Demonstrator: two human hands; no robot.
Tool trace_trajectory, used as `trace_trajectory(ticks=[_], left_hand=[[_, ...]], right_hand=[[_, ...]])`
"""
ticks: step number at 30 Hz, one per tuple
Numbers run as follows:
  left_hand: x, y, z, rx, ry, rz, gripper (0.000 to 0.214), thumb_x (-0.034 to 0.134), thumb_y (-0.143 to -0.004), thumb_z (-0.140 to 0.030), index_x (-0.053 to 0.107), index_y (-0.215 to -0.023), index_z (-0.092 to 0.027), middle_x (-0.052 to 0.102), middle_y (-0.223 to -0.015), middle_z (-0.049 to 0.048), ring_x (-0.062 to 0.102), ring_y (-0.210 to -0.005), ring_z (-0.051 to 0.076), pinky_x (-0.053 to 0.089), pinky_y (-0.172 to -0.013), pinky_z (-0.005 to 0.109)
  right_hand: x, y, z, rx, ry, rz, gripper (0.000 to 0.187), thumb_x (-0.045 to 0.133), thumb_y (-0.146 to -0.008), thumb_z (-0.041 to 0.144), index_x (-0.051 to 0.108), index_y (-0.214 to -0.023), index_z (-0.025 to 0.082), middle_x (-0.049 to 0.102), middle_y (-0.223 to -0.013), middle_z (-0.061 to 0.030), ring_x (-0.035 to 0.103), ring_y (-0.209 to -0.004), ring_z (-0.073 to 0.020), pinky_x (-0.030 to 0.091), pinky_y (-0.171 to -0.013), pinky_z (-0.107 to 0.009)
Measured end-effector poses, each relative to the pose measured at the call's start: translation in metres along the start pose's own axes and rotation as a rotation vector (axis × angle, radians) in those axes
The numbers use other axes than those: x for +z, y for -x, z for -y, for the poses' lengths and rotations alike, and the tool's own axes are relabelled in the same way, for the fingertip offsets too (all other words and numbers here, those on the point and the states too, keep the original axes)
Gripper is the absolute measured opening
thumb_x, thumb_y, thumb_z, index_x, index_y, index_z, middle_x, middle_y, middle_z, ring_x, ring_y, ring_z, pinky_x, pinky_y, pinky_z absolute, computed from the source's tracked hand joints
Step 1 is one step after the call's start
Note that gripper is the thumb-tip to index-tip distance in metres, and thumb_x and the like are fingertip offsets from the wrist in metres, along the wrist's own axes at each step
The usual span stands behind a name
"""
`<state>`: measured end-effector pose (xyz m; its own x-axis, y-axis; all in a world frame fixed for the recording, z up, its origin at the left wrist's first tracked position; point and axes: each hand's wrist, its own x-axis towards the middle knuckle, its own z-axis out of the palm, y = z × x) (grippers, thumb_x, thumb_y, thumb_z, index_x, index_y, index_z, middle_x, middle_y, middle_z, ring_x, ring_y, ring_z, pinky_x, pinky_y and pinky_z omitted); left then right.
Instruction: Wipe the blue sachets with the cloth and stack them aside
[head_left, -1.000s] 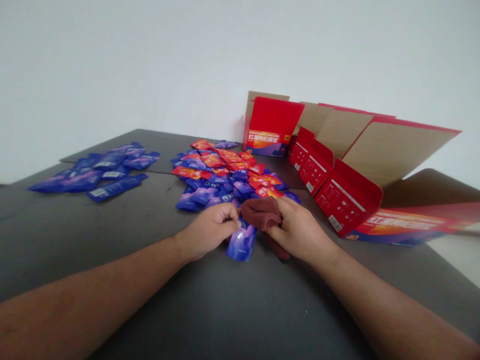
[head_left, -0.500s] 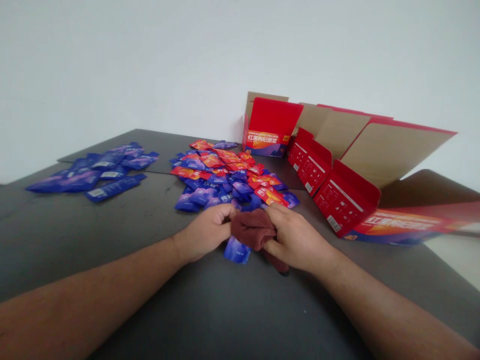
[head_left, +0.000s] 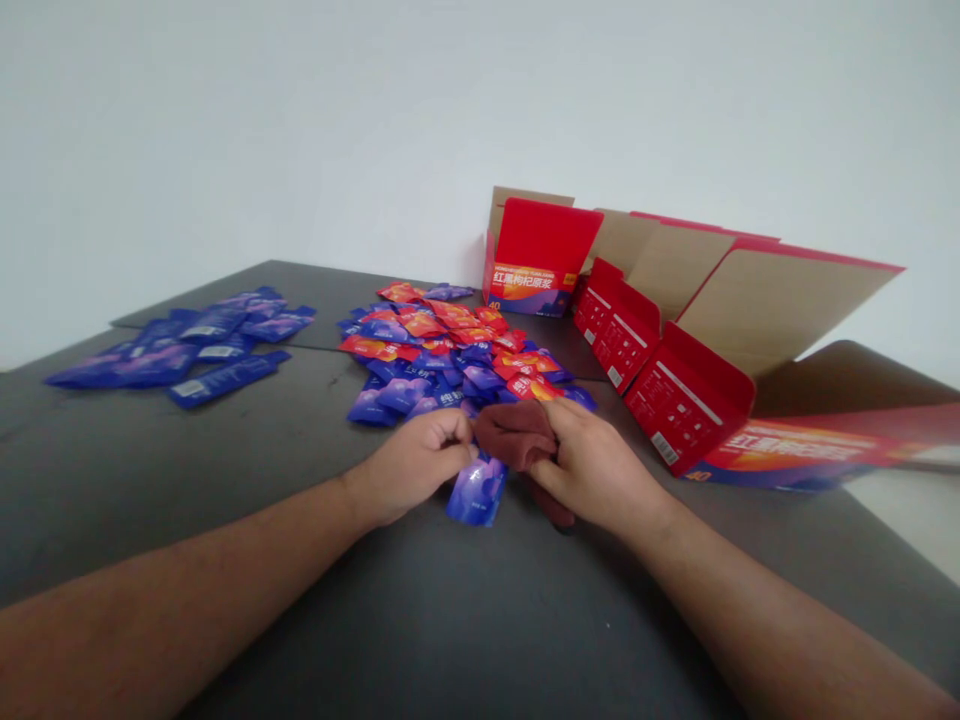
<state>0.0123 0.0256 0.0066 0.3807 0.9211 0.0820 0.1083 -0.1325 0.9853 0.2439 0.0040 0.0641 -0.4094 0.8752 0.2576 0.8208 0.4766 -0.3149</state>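
Sachet pile (head_left: 457,350) lies centre; smaller pile (head_left: 214,330) left; boxes (head_left: 686,400) right.

Apparent packing station: flat dark-grey table (head_left: 420,620) under the fingers (head_left: 450,418); glossy red or blue sachets (head_left: 454,317) beyond; open red cardboard boxes (head_left: 679,400) rightward.

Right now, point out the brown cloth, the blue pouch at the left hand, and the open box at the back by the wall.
brown cloth (head_left: 516,432): head view, folded upper part
blue pouch (head_left: 478,495): head view, printed face
open box (head_left: 529,289): head view, printed front panel
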Motion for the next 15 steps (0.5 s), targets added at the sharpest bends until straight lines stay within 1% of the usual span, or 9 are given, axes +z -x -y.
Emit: trace_trajectory(ticks=[2,3,6,7,8,12,13,15], left_hand=[[-0.0005,0.0002,0.0007,0.003,-0.011,-0.003,0.014,0.067,-0.087,-0.025,0.058,-0.081,-0.017,0.060,-0.073,-0.0026,0.051,-0.064,0.011,0.042,-0.062,0.024],[-0.0007,0.0002,0.0007,0.007,-0.010,0.004,0.015,0.068,-0.087,-0.027,0.059,-0.081,-0.017,0.061,-0.074,-0.0020,0.052,-0.066,0.011,0.042,-0.063,0.024],[-0.0008,0.0000,-0.0001,0.023,0.002,0.018,0.019,0.072,-0.087,-0.032,0.062,-0.083,-0.016,0.064,-0.079,0.0002,0.054,-0.071,0.012,0.044,-0.066,0.025],[-0.0007,0.0000,-0.0003,0.022,0.004,0.018,0.019,0.072,-0.087,-0.032,0.063,-0.083,-0.016,0.065,-0.080,0.0005,0.054,-0.071,0.013,0.044,-0.067,0.025],[-0.0007,0.0000,-0.0004,0.019,0.006,0.017,0.019,0.072,-0.087,-0.032,0.062,-0.083,-0.016,0.064,-0.079,0.0002,0.054,-0.071,0.012,0.044,-0.066,0.025],[-0.0007,0.0001,0.0003,0.007,-0.004,0.006,0.015,0.068,-0.087,-0.027,0.059,-0.081,-0.017,0.060,-0.073,-0.0023,0.051,-0.065,0.011,0.042,-0.062,0.024],[-0.0007,0.0001,0.0003,0.010,-0.012,0.004,0.015,0.068,-0.087,-0.026,0.059,-0.080,-0.017,0.061,-0.073,-0.0021,0.051,-0.065,0.011,0.042,-0.063,0.024],[-0.0008,-0.0001,0.0000,0.017,-0.024,0.005,0.015,0.069,-0.086,-0.028,0.061,-0.081,-0.016,0.064,-0.077,-0.0005,0.054,-0.069,0.012,0.044,-0.066,0.025]], right_hand=[[-0.0002,-0.0003,-0.0004,0.042,0.010,-0.019,0.018,0.063,-0.087,0.025,0.062,-0.104,0.019,0.068,-0.103,-0.0085,0.063,-0.097,-0.0249,0.047,-0.084,-0.037],[0.0000,-0.0001,-0.0002,0.015,0.005,-0.005,0.017,0.064,-0.086,0.024,0.062,-0.102,0.019,0.067,-0.101,-0.0078,0.063,-0.095,-0.0242,0.047,-0.083,-0.037],[0.0004,0.0012,0.0008,-0.133,-0.032,0.064,0.013,0.064,-0.083,0.019,0.059,-0.095,0.020,0.065,-0.095,-0.0049,0.061,-0.089,-0.0214,0.047,-0.080,-0.034],[0.0005,0.0015,0.0009,-0.154,-0.036,0.076,0.012,0.064,-0.083,0.019,0.058,-0.094,0.021,0.065,-0.095,-0.0047,0.060,-0.088,-0.0211,0.047,-0.079,-0.033],[0.0004,0.0015,0.0007,-0.142,-0.030,0.068,0.012,0.064,-0.084,0.020,0.058,-0.094,0.020,0.065,-0.095,-0.0051,0.061,-0.089,-0.0214,0.047,-0.079,-0.034],[-0.0008,0.0011,-0.0014,0.015,0.014,-0.016,0.014,0.063,-0.087,0.024,0.061,-0.100,0.019,0.067,-0.099,-0.0081,0.063,-0.092,-0.0242,0.048,-0.081,-0.037],[-0.0011,0.0013,-0.0015,0.014,0.013,-0.014,0.014,0.063,-0.087,0.024,0.061,-0.100,0.019,0.067,-0.099,-0.0081,0.063,-0.093,-0.0243,0.047,-0.081,-0.037],[-0.0016,0.0021,-0.0009,-0.064,-0.009,0.035,0.013,0.064,-0.084,0.021,0.060,-0.096,0.020,0.066,-0.097,-0.0064,0.062,-0.091,-0.0228,0.047,-0.080,-0.035]])
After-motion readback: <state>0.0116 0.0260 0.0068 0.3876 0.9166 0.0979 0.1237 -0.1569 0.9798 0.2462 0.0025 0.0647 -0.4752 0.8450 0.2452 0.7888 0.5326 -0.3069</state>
